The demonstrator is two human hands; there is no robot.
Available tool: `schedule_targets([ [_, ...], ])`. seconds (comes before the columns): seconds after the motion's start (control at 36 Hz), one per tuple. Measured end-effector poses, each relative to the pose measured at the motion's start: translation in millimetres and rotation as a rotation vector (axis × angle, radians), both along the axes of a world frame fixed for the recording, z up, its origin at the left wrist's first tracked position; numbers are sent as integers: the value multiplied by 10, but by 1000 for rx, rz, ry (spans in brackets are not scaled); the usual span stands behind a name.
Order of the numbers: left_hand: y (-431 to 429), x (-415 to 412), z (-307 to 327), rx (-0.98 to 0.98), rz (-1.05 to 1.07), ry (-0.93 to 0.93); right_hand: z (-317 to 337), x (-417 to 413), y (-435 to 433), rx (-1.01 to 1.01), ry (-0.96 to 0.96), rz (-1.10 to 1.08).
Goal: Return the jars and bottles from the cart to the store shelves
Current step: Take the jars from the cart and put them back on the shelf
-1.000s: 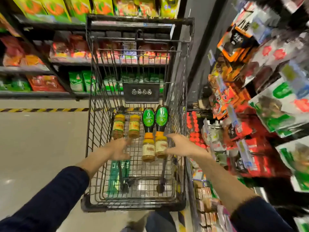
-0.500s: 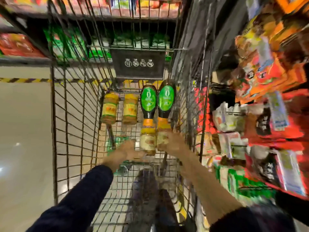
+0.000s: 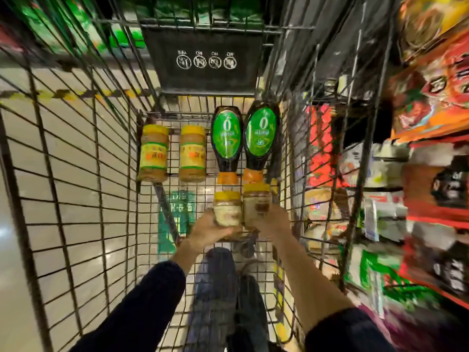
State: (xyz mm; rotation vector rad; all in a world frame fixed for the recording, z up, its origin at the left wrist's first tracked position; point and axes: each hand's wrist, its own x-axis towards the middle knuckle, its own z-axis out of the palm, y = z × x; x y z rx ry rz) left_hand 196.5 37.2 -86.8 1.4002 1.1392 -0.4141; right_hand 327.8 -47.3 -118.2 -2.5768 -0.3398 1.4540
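Observation:
I look down into a black wire cart (image 3: 76, 174). On its floor lie two yellow-lidded jars (image 3: 153, 153) side by side at the far left, and two dark bottles with green labels (image 3: 227, 138) at the far right, caps toward me. Nearer me are two more yellow-lidded jars. My left hand (image 3: 208, 229) is closed around the left jar (image 3: 227, 208). My right hand (image 3: 272, 219) grips the right jar (image 3: 255, 201). Both jars touch each other just below the bottle caps.
Store shelves (image 3: 418, 174) packed with red, orange and green packets run along the right of the cart, blurred. More shelving with green packs stands beyond the cart's far end. A black sign panel (image 3: 205, 62) hangs on the cart's front wall. Pale floor lies to the left.
My head has dropped closer into the cart. Both hands reached forward from the basket's near end and closed on the two near jars.

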Motion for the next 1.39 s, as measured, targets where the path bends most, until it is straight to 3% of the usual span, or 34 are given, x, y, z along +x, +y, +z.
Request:
schedule_targets([
  [0.11,51,-68,-261,-223,178,-30,-61,21,14,-22,70,-104],
  [0.22,161,-91,-399,-685,665,-4,-151,70,6,-15,90,-208],
  [0.31,161,-93,-523,-818,999,26,-171,59,14,4,141,-280],
  [0.33,166,-79,-544,-835,1026,7,-188,49,12,21,162,-284],
  [0.39,166,-80,-518,-822,1024,-3,-314,29,-21,36,192,-298],
  [0.53,172,-208,-549,-526,542,2,-495,8,-93,107,265,-340],
  [0.58,133,-278,-646,-309,266,5,-487,1,-110,124,267,-340],
  [0.64,103,-284,-626,-201,149,-3,-430,-15,-112,152,269,-369],
  [0.89,111,-244,-404,-251,173,-78,-278,-59,-77,125,246,-448],
  [1.0,123,-259,-341,-307,248,11,-283,-104,-60,132,203,-492],
  [1.19,97,-391,-37,-332,362,64,140,-159,-43,159,330,-663],
  [1.28,95,-439,153,-283,457,63,318,-197,-83,218,391,-700],
  [1.39,120,-458,442,-151,431,31,605,-246,-116,260,461,-743],
])
